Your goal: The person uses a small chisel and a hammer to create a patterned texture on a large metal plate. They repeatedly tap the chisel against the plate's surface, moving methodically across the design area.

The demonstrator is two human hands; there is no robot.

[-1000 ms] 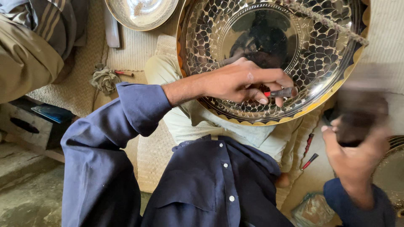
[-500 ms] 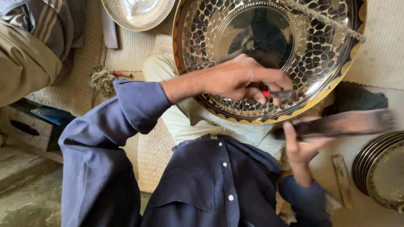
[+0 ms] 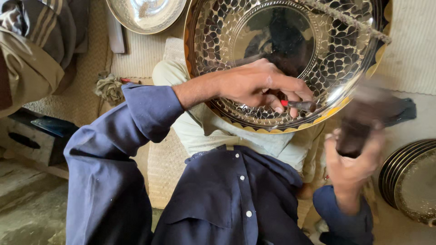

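The big shiny round metal tray (image 3: 290, 59) looked stiff & heavy; best held by its rim. Left hand (image 3: 259, 86) fingers pinched a small red-handled punch (image 3: 297, 105). Right hand (image 3: 352, 159) gripped a blurry dark hammer (image 3: 363, 122).

No packages, labels, signs, screens.

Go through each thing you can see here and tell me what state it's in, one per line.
Large patterned metal tray: tilted on the lap.
Chisel: tip on the tray's lower rim.
Left hand: gripping the chisel.
Right hand: raised, gripping a blurred dark mallet.
Stacked plates: flat, at right.
Plain bowl: lying beyond the tray.
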